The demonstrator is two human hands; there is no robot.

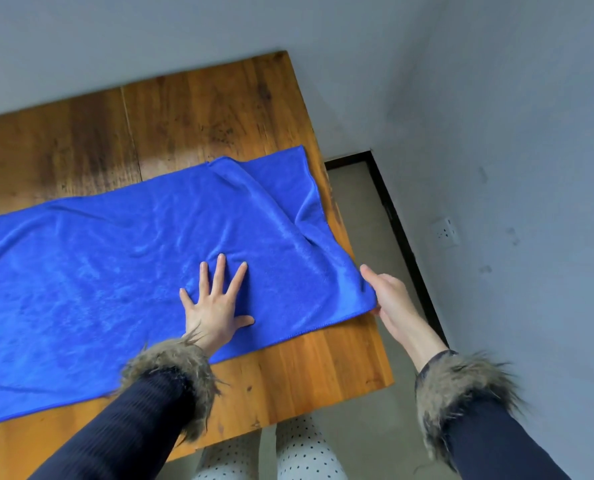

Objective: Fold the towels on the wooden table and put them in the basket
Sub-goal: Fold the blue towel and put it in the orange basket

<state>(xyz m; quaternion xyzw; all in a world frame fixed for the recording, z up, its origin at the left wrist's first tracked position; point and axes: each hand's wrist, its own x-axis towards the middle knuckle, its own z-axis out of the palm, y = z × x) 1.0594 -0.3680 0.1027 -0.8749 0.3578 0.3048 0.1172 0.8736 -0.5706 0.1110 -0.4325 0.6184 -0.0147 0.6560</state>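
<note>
On the wooden table [219, 109], left hand [214, 308] flattens towel [98, 271]; right hand [390, 299] pinches its corner.

- Nothing here that I can read: no words, labels, brand marks or numbers anywhere in view.
- The blue towel [122, 271] under my palm shows plain cloth, with no tag or print on the side facing up.
- The wooden table [219, 109] carries only grain and dark stains, no lettering.
- The wall socket [446, 232] off to the right is too small and blurred for any marking to be made out.
</note>
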